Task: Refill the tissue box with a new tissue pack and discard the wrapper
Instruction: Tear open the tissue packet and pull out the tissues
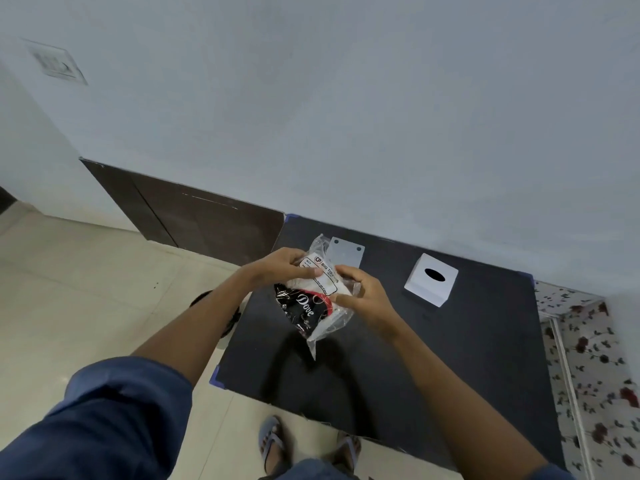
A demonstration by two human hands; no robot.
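Observation:
I hold a tissue pack [313, 301] in clear plastic with a black and red printed band above the black table [450, 358]. My left hand [282, 266] grips its upper left end. My right hand [363, 294] pinches the wrapper at the right side. The wrapper's loose tail hangs down toward the table. A white cube tissue box [431, 280] with a dark oval slot on top stands on the table to the right, apart from my hands. A flat white plate [346, 252] with corner holes lies behind the pack, partly hidden.
The table stands against a pale wall. A dark wooden panel [194, 216] leans on the wall to the left. A floral cloth surface [595, 368] borders the table's right edge. Tiled floor and my sandalled feet [273, 441] are below.

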